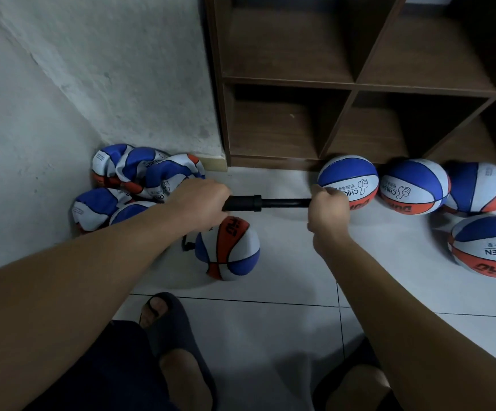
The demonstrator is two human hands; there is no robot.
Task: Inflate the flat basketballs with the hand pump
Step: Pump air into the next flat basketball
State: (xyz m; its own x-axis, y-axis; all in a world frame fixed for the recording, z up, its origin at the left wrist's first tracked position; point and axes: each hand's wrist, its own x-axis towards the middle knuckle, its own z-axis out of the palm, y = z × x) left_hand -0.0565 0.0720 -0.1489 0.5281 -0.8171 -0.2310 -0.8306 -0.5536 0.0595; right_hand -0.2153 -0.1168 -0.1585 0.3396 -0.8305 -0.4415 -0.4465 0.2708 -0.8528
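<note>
"CHILDREN" reads upside down on the inflated basketball (pixel 488 247) at four o'clock; partial "CHIL" lettering marks two balls (pixel 349 179) (pixel 415 186) at two o'clock by the shelf.

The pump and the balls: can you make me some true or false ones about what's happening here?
1. Both hands hold the black pump. True: the left hand grips the barrel and the right hand grips the handle end.
2. The ball being pumped sits on a shelf. False: it lies on the tiled floor, below the pump.
3. A heap of flat balls lies in the corner by the wall. True.
4. The round balls are all green. False: they are blue, white and orange.
5. The wooden shelf unit is full of balls. False: its visible compartments hold none.
</note>
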